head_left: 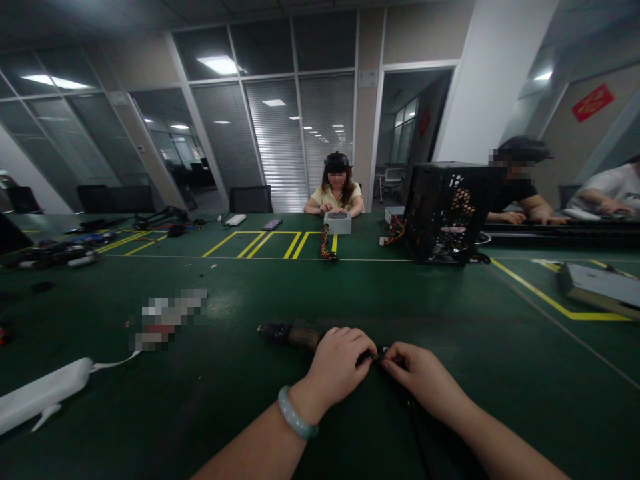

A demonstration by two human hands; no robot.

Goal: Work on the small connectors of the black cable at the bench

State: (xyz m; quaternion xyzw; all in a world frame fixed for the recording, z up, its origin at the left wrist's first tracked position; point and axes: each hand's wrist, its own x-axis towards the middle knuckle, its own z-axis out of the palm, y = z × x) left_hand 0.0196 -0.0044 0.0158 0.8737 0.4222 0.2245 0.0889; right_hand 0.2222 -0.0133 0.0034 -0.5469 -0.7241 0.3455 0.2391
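A dark, tube-shaped tool [295, 335] lies on the green table with its tip to the left, and its right end runs under my left hand [343, 360]. The fingers of that hand are curled, thumb and index pinched near the tool's right end. Close beside it, my right hand [417, 373] pinches a small dark piece at the same spot; what exactly it is cannot be made out. From there a black cable [414, 427] runs down toward the near edge. A pale green bangle [296, 415] circles my left wrist.
A white power strip [47, 393] lies at the left. Farther back stand a black computer case [447, 213] and a grey power supply box [338, 223] with a person [336, 190] behind it. A metal unit [600, 287] lies at the right. Other people sit at the right.
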